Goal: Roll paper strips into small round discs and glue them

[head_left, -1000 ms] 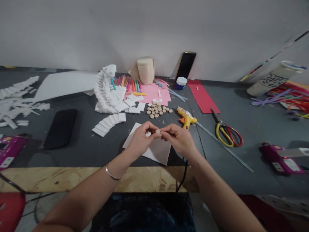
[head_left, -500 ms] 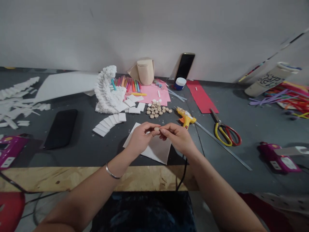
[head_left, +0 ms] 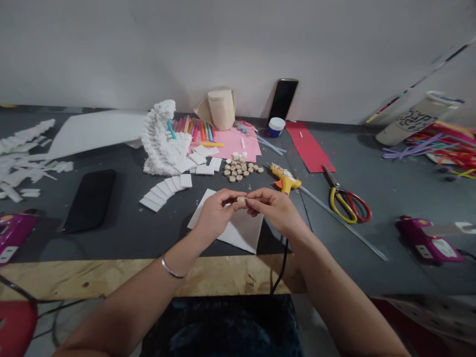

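Between the fingertips of both hands is a small beige disc [head_left: 241,199], like those in the pile beyond. My left hand [head_left: 219,208], with a silver bangle on its wrist, pinches the disc from the left. From the right, my right hand [head_left: 273,208] pinches at its edge; the fingers partly hide it. Below the hands lies a white board [head_left: 241,230] on the dark table. The pile of beige discs [head_left: 239,172] sits just past my fingertips, a few white ones among them. A yellow glue gun [head_left: 285,179] rests right of the pile.
Scissors [head_left: 344,201] and a glue stick [head_left: 345,225] lie to the right. White square pieces [head_left: 163,191], a black phone [head_left: 91,198] and a fluffy white form [head_left: 158,144] are on the left. Pink paper [head_left: 232,141], a jar [head_left: 276,127] and a leaning phone [head_left: 284,99] stand behind.
The disc between my fingertips has turned slightly. Both hands stay in nearly the same place, and the view has shifted a little.
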`<state>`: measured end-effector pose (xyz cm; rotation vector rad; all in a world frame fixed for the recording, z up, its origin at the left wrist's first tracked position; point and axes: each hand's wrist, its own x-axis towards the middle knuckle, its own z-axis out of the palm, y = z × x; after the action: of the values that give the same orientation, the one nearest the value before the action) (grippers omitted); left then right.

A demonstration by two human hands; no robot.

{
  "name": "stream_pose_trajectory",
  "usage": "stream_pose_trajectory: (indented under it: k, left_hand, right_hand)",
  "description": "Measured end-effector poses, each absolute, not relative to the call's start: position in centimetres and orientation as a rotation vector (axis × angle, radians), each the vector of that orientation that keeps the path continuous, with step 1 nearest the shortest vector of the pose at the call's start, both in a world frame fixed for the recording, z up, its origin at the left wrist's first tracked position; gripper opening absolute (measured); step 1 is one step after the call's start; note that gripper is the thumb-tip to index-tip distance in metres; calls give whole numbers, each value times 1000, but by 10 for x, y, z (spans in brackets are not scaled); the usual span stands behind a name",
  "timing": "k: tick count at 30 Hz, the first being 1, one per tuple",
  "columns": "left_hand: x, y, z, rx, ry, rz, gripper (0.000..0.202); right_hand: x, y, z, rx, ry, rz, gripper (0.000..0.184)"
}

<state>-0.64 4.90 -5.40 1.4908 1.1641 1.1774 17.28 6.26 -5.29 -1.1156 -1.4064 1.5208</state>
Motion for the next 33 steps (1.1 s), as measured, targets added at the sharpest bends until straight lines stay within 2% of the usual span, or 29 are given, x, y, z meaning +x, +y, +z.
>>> stream_pose_trajectory:
  k: [8, 15, 19, 23, 28, 33]
  left_hand:
    - [-12, 53, -57, 1437, 1223, 1203, 23]
    - [-8, 49, -50, 1379, 1165, 1168, 25]
    - [-7, 49, -50, 1307, 1126, 1151, 28]
    - [-8, 52, -54, 1135, 1076, 1157, 29]
    - [-4, 52, -54, 997, 997, 1123, 29]
    - [-1, 50, -49, 967, 996, 1110, 30]
  right_hand:
    - [171, 59, -49, -1181, -1451, 1430, 29]
    - [168, 58, -51, -1182, -1474, 1437, 44]
    - [168, 59, -51, -1154, -1550, 1378, 34]
    - [168, 58, -48, -1093, -1656, 1160, 35]
    - [167, 56, -43, -1169, -1716, 956, 15]
    - [166, 55, -41, -1216, -1672, 934, 15]
